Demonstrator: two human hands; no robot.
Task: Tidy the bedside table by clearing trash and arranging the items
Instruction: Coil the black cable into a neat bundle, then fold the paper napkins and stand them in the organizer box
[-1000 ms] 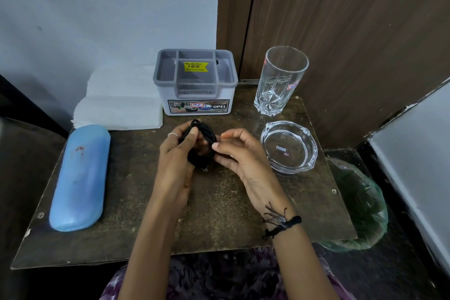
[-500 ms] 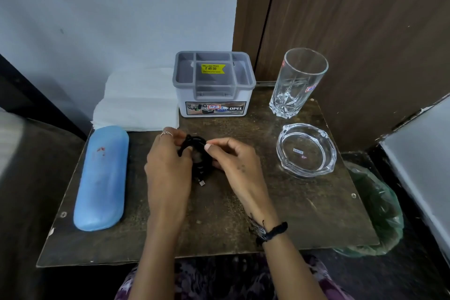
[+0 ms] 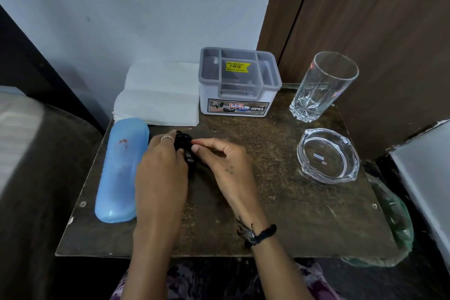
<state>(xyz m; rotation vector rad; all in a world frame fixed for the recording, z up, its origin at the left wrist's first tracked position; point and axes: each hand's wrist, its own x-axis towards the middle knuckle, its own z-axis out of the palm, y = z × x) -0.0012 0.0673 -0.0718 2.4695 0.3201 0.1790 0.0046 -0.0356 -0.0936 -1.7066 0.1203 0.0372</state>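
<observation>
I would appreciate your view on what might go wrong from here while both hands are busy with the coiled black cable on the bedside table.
1. The black cable coil is held only between the left hand and right hand; a loose plug end shows between them, so the coil may spring open when released.
2. The tall glass and glass ashtray sit near the table's right edge; a wide right-arm sweep could knock them off.
</observation>
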